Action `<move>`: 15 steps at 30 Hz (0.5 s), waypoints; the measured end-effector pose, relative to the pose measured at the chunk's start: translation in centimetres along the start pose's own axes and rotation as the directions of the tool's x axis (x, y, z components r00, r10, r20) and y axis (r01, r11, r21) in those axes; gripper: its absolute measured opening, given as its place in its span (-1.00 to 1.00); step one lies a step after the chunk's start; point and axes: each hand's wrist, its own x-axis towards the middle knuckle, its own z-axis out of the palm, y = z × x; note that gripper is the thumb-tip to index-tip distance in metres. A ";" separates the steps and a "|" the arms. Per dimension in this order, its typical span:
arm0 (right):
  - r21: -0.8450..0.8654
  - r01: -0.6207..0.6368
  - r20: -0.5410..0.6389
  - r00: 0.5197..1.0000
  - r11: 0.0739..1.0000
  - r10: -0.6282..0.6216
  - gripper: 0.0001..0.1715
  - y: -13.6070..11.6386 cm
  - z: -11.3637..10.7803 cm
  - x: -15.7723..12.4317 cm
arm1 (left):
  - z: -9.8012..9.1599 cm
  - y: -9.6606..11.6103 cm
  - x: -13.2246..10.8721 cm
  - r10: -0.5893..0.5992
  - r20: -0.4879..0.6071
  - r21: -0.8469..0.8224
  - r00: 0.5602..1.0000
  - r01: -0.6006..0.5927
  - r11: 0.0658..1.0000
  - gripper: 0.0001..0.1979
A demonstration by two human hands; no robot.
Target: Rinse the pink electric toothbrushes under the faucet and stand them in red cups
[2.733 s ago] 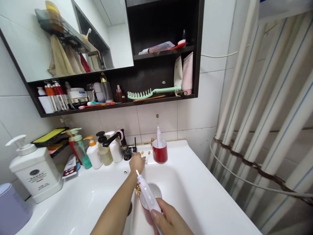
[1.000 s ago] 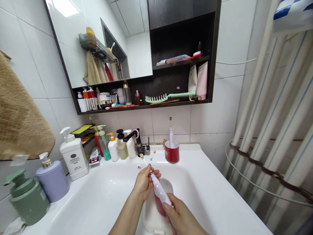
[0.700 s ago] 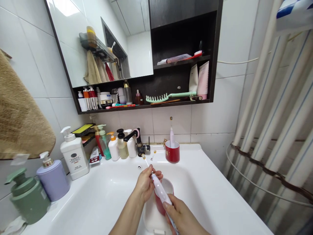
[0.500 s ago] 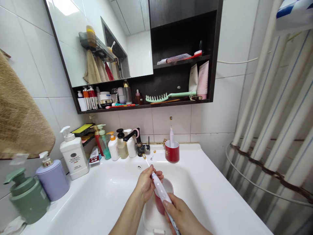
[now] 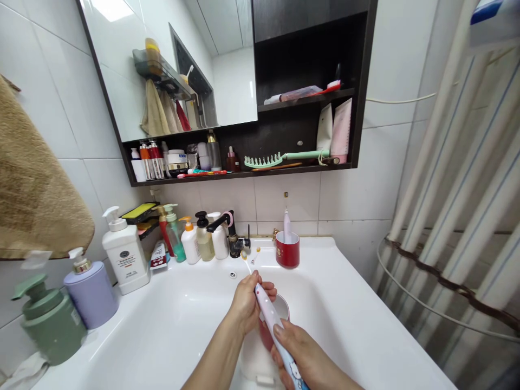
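Observation:
Over the sink I hold an electric toothbrush at a slant. My left hand pinches the white neck of its brush head, whose yellowish tip points toward the faucet. My right hand is wrapped around the lower part of the pale pink handle, which has a blue cartoon print at its base. Behind the handle, a red cup stands in the basin, partly hidden by my hands. Beneath my hands lies a white lidded item; its kind is unclear.
A black faucet rises at the sink's back. Beside it lie a small brush head and a red cup holding another toothbrush. Pump bottles line the left rim. A shelf cabinet hangs above; pipes stand right.
The handle has shifted slightly down and right with my right hand, and more of its blue print shows. My left hand keeps its pinch. The view has moved a little.

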 end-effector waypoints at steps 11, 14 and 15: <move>-0.325 0.346 -0.416 0.784 0.880 -0.461 -0.66 -4.2 -1.9 4.3 | -3.0 -1.1 -0.6 0.346 0.102 0.561 0.933 -0.342 0.754 -0.91; -0.400 0.309 -0.430 0.768 0.863 -0.474 -0.66 -3.6 -2.4 5.8 | -4.3 -2.2 -1.5 0.343 0.283 0.758 0.896 -0.428 0.492 -0.87; -0.429 0.293 -0.431 0.765 0.854 -0.479 -0.68 -3.2 -2.5 6.1 | -4.6 -2.5 -1.7 0.338 0.336 0.788 0.879 -0.458 0.411 -0.83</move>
